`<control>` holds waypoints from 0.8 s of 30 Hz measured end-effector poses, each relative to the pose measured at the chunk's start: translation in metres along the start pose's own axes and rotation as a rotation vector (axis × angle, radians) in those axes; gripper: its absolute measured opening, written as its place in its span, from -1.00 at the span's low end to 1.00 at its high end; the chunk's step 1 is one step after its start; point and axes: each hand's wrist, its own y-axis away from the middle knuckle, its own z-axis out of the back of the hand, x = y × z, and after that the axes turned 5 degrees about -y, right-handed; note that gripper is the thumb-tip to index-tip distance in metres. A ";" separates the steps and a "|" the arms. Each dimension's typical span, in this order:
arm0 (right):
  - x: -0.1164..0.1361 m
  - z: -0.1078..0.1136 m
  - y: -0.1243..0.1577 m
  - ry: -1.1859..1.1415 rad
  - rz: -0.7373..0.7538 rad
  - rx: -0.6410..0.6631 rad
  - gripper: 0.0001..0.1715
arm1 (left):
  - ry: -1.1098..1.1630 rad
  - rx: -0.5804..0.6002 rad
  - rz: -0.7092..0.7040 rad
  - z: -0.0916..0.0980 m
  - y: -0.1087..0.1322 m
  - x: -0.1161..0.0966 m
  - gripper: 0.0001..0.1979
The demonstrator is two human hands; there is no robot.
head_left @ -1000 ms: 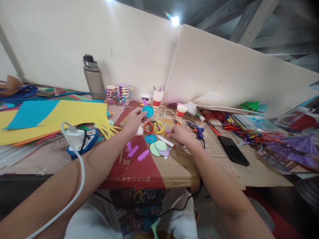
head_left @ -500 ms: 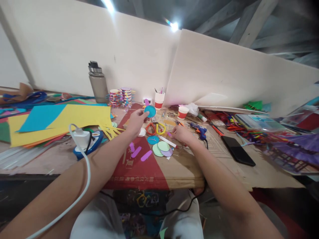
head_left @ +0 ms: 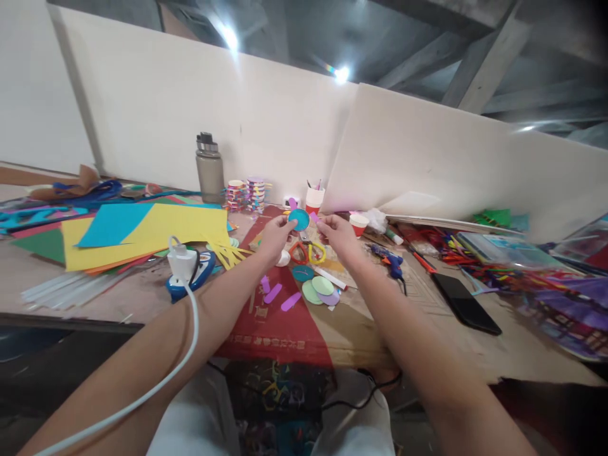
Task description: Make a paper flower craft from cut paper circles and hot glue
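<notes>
My left hand (head_left: 276,237) pinches a blue paper disc (head_left: 299,220) by its edge, held up above the cluttered table. A purple tab (head_left: 292,203) sticks up from the disc's top. Close to its right side, my right hand (head_left: 338,233) holds a small purple paper strip (head_left: 314,216) between thumb and fingers; a narrow gap seems to part strip and disc. Below the hands lie scissors with a red and a yellow handle (head_left: 316,253), another blue disc (head_left: 303,273), pale green discs (head_left: 322,285), a white marker (head_left: 331,278) and loose purple strips (head_left: 273,293).
Coloured paper sheets (head_left: 190,221) and a power strip (head_left: 205,266) with a white cable lie left. A bottle (head_left: 209,174), striped paper stacks (head_left: 255,195) and a pen cup (head_left: 314,201) stand behind. Rightward are a red-white cup (head_left: 358,225), a blue glue gun (head_left: 394,265) and a phone (head_left: 465,304).
My right hand has risen from the table beside the scissors to the disc, bringing the purple strip. My left hand still holds the disc. The whole view has shifted slightly.
</notes>
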 end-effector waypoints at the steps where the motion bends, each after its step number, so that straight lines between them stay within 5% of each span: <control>1: -0.004 -0.006 0.000 -0.047 0.008 -0.011 -0.70 | 0.016 -0.015 0.002 0.001 -0.001 0.000 -0.78; 8: -0.028 -0.010 0.004 -0.101 -0.019 0.047 -0.52 | 0.008 -0.024 -0.023 0.000 -0.001 0.001 -0.83; 24: -0.029 -0.012 0.009 -0.153 -0.077 -0.038 -0.53 | -0.006 0.058 -0.038 -0.008 0.008 -0.004 -0.74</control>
